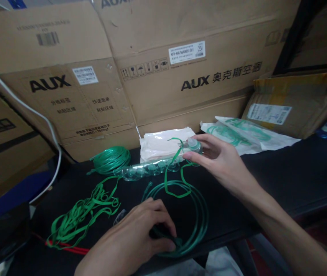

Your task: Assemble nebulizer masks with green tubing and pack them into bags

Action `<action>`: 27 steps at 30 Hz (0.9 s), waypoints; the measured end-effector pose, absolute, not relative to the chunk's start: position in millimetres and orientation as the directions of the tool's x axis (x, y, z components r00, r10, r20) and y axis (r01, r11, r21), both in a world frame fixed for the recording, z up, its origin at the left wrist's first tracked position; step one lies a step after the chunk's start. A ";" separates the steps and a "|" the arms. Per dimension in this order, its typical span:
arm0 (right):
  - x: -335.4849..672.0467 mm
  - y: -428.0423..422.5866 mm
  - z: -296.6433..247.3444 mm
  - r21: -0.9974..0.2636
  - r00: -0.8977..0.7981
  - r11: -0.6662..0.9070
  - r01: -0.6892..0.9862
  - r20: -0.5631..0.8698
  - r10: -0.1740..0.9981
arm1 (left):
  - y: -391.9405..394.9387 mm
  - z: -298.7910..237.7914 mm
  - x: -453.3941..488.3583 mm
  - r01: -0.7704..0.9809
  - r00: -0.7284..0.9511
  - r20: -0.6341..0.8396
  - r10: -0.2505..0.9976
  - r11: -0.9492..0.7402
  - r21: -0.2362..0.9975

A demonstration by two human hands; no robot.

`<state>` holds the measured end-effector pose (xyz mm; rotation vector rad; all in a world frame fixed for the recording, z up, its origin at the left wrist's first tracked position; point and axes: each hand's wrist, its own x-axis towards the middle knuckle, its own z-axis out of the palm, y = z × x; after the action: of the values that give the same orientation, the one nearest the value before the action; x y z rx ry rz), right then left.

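My right hand (217, 153) has its thumb and fingers closed around a clear green-tinted oxygen mask (193, 145). A green elastic strap (165, 180) hangs in a loop from that mask. Beside it, a row of similar clear masks (143, 171) lies nested on the black table. Near the front edge, my left hand (148, 230) pinches the near side of a loose coil of green tubing (205, 214), at a darker green end piece (177, 242). The left fingertips are partly hidden behind the hand.
Left lie a bundle of green straps (85, 209), a thicker tubing coil (110, 160) and a red strip (74, 248). White plastic packets (167, 140) and packed tubing pouches (246, 134) lie behind. Large cardboard boxes (163, 88) wall the back; a taped carton (292, 99) stands right.
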<state>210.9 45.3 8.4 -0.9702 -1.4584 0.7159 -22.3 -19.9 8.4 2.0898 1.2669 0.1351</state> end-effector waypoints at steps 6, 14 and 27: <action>215.8 35.2 22.6 -0.834 -0.144 0.426 0.350 0.402 0.904 | -16.8 11.5 -28.9 0.714 0.483 -0.093 0.870 -0.330 0.618; 217.6 26.4 27.3 -0.811 -0.388 0.470 0.348 0.332 0.860 | -0.7 15.7 -29.5 0.664 0.288 0.313 0.905 -0.424 0.616; 212.8 25.4 20.3 -0.772 -0.431 0.491 0.402 0.314 0.846 | -2.0 13.9 -30.0 0.621 0.296 0.431 0.852 -0.515 0.591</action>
<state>212.8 25.4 20.3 -1.0244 -2.0314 0.8039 -30.0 -2.0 13.9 2.2579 1.3350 1.0478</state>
